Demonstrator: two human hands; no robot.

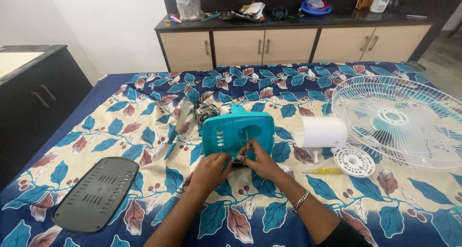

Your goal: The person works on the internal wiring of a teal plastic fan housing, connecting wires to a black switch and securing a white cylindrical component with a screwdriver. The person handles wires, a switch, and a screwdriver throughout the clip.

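A teal plastic fan housing (237,131) stands tilted on a leaf-patterned bedsheet, with the metal fan motor (206,111) just behind it. My left hand (211,167) and my right hand (259,159) meet at the housing's lower edge, fingers pinched around a small dark part (239,163) and thin wires there. What exactly each fingertip grips is partly hidden by the hands. A metal bracelet circles my right wrist.
A white fan guard (399,119) lies at the right, with a white cylindrical cover (321,131), a small white round grille (354,161) and a yellow screwdriver (321,171) beside it. A dark vented panel (96,193) lies at the left. A cluttered cabinet (288,40) stands behind.
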